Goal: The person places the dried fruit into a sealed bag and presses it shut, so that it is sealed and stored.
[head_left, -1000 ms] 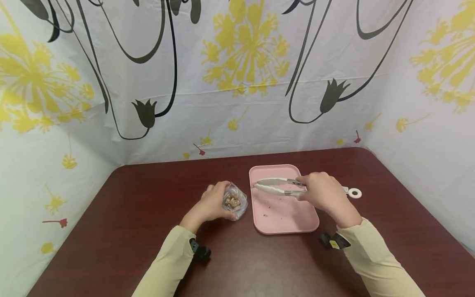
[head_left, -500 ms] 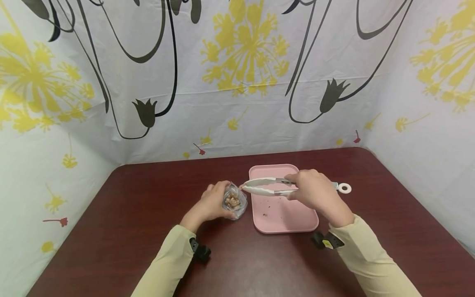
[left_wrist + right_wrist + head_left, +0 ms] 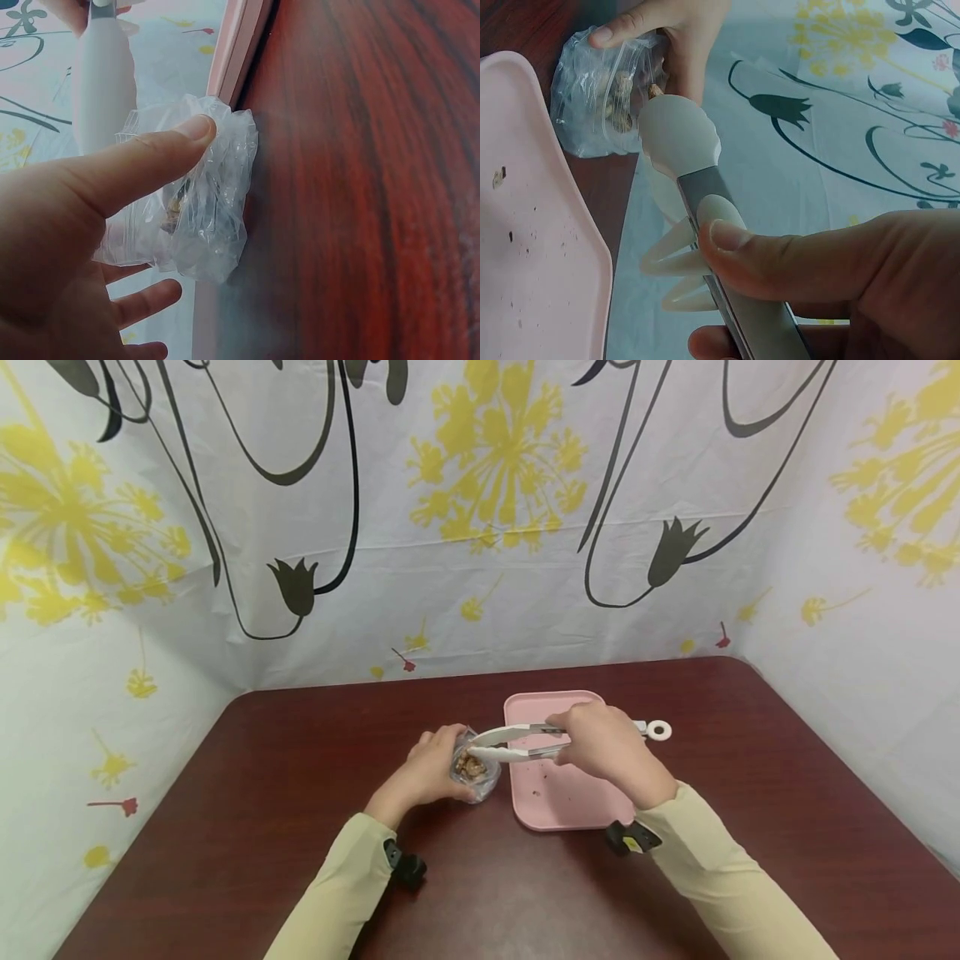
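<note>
My left hand (image 3: 423, 768) holds a clear zip-top plastic bag (image 3: 486, 787) by its sides, the thumb across it in the left wrist view. Brown pieces that look like walnuts (image 3: 470, 767) lie inside. The bag stands mouth-up on the table, left of a pink tray (image 3: 577, 797). My right hand (image 3: 611, 750) grips food tongs (image 3: 510, 755) with white scalloped heads and metal arms. Those heads reach over the tray's left rim to the bag's mouth. At the tip of the heads, the right wrist view shows a small brown piece (image 3: 655, 91).
Dark crumbs (image 3: 511, 236) are scattered on the tray. The reddish-brown table (image 3: 300, 752) extends around it. A printed cloth (image 3: 375, 610) hangs behind the table and along both sides. A black wrist camera (image 3: 408, 872) sits by the left cuff.
My right hand has carried the tongs leftward from above the tray, with a small piece at their tips, to the bag's mouth. My left hand and the bag have stayed in place.
</note>
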Demonstrator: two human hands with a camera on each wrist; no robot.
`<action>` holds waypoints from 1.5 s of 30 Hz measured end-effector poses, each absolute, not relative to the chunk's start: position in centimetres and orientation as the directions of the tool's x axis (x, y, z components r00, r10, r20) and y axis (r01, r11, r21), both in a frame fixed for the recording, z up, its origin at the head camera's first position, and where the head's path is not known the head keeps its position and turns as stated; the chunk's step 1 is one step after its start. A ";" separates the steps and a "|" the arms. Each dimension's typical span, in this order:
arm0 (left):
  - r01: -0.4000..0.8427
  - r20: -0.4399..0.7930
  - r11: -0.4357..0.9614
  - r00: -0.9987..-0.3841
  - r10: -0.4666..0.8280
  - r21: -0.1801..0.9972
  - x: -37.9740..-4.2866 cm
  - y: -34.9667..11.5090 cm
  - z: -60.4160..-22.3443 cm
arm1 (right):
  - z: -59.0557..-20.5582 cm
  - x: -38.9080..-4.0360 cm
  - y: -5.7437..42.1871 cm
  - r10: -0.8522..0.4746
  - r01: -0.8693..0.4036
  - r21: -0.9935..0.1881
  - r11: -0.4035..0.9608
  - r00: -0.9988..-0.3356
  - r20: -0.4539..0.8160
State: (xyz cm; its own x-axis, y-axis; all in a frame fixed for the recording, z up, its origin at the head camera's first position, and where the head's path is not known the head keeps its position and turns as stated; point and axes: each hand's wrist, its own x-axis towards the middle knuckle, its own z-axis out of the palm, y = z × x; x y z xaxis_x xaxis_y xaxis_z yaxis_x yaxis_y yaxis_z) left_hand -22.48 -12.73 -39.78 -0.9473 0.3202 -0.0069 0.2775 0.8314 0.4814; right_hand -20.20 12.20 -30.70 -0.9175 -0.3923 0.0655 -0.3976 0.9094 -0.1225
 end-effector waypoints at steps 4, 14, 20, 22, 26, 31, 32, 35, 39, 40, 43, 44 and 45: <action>0.286 -0.002 0.831 -0.945 0.326 0.477 -22.6 -12.7 -39.8 | -30.6 -20.4 11.6 -0.414 -0.421 -0.098 0.902 -0.906 0.089; 0.292 0.008 0.825 -0.944 0.330 0.484 -22.6 -12.8 -39.4 | -30.2 -20.5 11.2 -0.424 -0.432 -0.085 0.898 -0.900 0.100; 0.293 0.011 0.825 -0.944 0.329 0.484 -22.5 -12.8 -39.4 | -30.1 -20.4 11.6 -0.392 -0.396 -0.105 0.912 -0.918 0.060; 0.292 0.010 0.824 -0.944 0.328 0.487 -22.5 -12.8 -39.4 | -30.1 -20.4 11.8 -0.384 -0.387 -0.112 0.915 -0.922 0.053; 0.298 0.017 0.820 -0.943 0.333 0.489 -22.4 -12.8 -39.4 | -30.3 -20.3 12.2 -0.372 -0.376 -0.126 0.918 -0.927 0.056; 0.298 0.016 0.819 -0.943 0.333 0.490 -22.3 -12.9 -39.4 | -30.4 -20.3 12.7 -0.362 -0.370 -0.132 0.920 -0.929 0.082; 0.296 0.016 0.819 -0.943 0.331 0.492 -22.3 -12.9 -39.4 | -30.4 -20.3 12.8 -0.361 -0.370 -0.131 0.920 -0.928 0.090; 0.286 0.013 0.818 -0.946 0.323 0.500 -22.2 -12.9 -39.5 | -30.6 -20.2 13.0 -0.354 -0.366 -0.129 0.922 -0.929 0.104; 0.271 0.009 0.816 -0.951 0.310 0.511 -22.1 -12.9 -39.6 | -31.1 -20.0 13.5 -0.335 -0.347 -0.142 0.927 -0.936 0.103; 0.269 0.010 0.816 -0.952 0.307 0.513 -22.1 -13.0 -39.6 | -31.2 -20.0 13.6 -0.330 -0.342 -0.148 0.928 -0.939 0.101; 0.256 0.003 0.816 -0.955 0.297 0.518 -22.0 -13.0 -39.6 | -31.5 -20.0 13.9 -0.320 -0.335 -0.168 0.927 -0.941 0.110; 0.252 0.001 0.817 -0.956 0.295 0.519 -22.0 -13.1 -39.6 | -31.6 -20.0 14.0 -0.320 -0.336 -0.171 0.926 -0.940 0.119; 0.252 0.001 0.816 -0.956 0.295 0.521 -21.9 -13.1 -39.6 | -31.7 -20.0 14.2 -0.319 -0.338 -0.177 0.924 -0.939 0.128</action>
